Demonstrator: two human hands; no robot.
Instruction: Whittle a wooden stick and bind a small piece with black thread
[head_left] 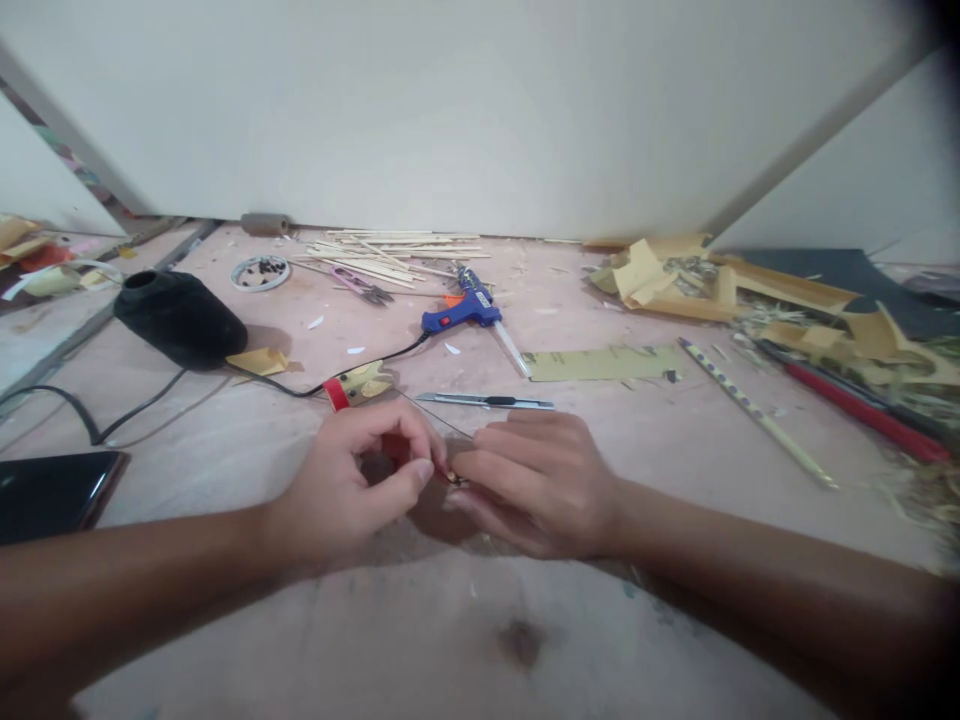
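My left hand (352,485) and my right hand (544,485) meet low over the pale work surface, fingertips almost touching. Between them sits a tiny tan-and-dark piece (453,478), too small to name. Thumb and fingers of both hands are pinched around it. A thin dark strand (442,415) runs up and left from my right fingers. Just beyond the hands lies a slim utility knife (484,401). Behind my left hand is a tan card piece (367,382) with a red band (336,393).
A blue glue gun (469,308) lies behind with its cord trailing left. Around it are thin wooden sticks (390,250), pink-handled snips (360,288), and a white lid (259,272) of dark bits. A black spool (180,320), phone (60,490), patterned pencil (757,412) and scraps (675,280) flank the hands.
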